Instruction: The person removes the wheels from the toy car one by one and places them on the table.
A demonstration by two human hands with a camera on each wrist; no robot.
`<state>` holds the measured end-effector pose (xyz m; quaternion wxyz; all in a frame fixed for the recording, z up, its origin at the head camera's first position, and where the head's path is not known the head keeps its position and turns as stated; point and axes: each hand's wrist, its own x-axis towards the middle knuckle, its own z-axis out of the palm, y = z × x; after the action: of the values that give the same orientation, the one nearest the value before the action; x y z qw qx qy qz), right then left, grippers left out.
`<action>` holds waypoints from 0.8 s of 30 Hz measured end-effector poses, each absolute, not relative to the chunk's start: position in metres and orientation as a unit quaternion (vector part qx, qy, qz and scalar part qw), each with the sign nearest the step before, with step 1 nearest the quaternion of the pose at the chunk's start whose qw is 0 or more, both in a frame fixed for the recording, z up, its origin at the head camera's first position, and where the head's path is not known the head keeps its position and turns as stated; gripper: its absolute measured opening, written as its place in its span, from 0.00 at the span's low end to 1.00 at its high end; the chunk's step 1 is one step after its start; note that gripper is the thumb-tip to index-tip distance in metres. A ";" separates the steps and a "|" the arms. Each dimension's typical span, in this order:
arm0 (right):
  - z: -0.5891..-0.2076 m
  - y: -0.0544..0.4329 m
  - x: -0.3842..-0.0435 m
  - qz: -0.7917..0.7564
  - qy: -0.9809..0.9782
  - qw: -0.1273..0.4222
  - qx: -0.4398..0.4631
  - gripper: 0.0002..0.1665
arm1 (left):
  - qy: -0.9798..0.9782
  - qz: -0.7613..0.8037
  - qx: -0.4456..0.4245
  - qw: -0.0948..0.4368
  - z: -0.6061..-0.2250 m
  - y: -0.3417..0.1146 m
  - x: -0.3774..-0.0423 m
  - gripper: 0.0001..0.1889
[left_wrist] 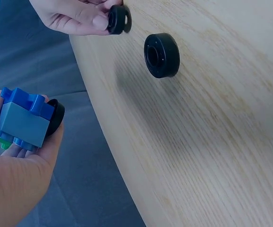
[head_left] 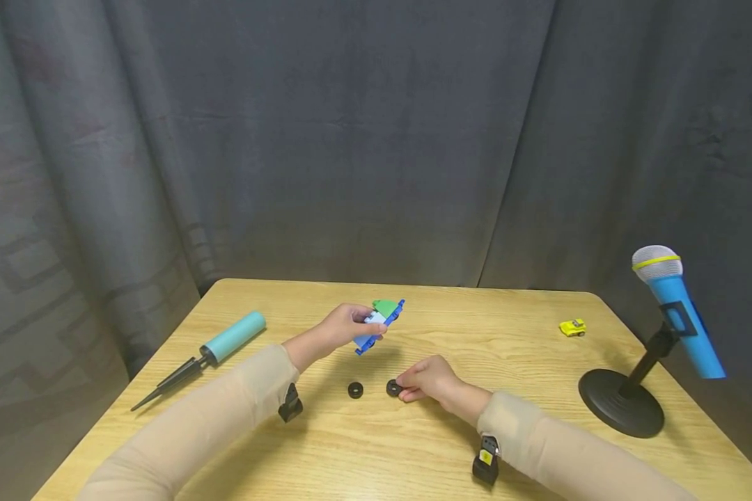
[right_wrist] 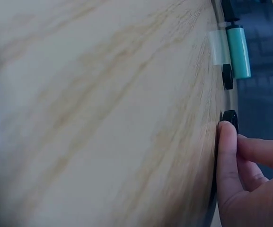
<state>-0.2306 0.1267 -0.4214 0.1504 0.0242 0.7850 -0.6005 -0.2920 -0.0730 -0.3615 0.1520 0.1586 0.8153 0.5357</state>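
The left hand (head_left: pixel 343 324) gripped a blue toy (left_wrist: pixel 24 124), and nearer, the right hand (head_left: pixel 434 379) pinched one black wheel (head_left: pixel 389 390), a second wheel (left_wrist: pixel 169 56) lying left!

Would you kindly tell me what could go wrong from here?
The right hand pinches a black wheel by its edge, which might slip. The left hand holds the block toy above the table, so it could drop. A loose wheel lies close by and might get knocked away.

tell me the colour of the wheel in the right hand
The wheel is black, clearest in the left wrist view.
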 end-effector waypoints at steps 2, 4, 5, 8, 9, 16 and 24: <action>-0.421 0.126 -0.231 -0.596 0.789 0.148 0.022 0.07 | 0.816 0.534 0.161 0.152 -0.361 -0.073 -0.292 0.23; -0.420 0.126 -0.231 -0.592 0.792 0.147 0.022 0.06 | 0.815 0.533 0.164 0.157 -0.361 -0.072 -0.293 0.23; -0.419 0.126 -0.231 -0.591 0.793 0.146 0.021 0.06 | 0.814 0.533 0.166 0.158 -0.361 -0.072 -0.293 0.23; -0.419 0.124 -0.230 -0.587 0.797 0.143 0.024 0.06 | 0.814 0.531 0.168 0.161 -0.361 -0.072 -0.294 0.24; -0.418 0.123 -0.230 -0.586 0.798 0.141 0.026 0.05 | 0.814 0.531 0.169 0.161 -0.361 -0.071 -0.294 0.24; -0.415 0.121 -0.229 -0.576 0.804 0.147 0.032 0.06 | 0.816 0.530 0.167 0.159 -0.358 -0.070 -0.293 0.23; -0.409 0.134 -0.235 -0.595 0.783 0.181 -0.003 0.14 | 0.814 0.532 0.164 0.165 -0.356 -0.069 -0.290 0.25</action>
<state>-0.2351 0.1336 -0.4088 0.1810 -0.0031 0.7829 -0.5953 -0.2896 -0.0693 -0.3563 0.1650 0.1637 0.8141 0.5321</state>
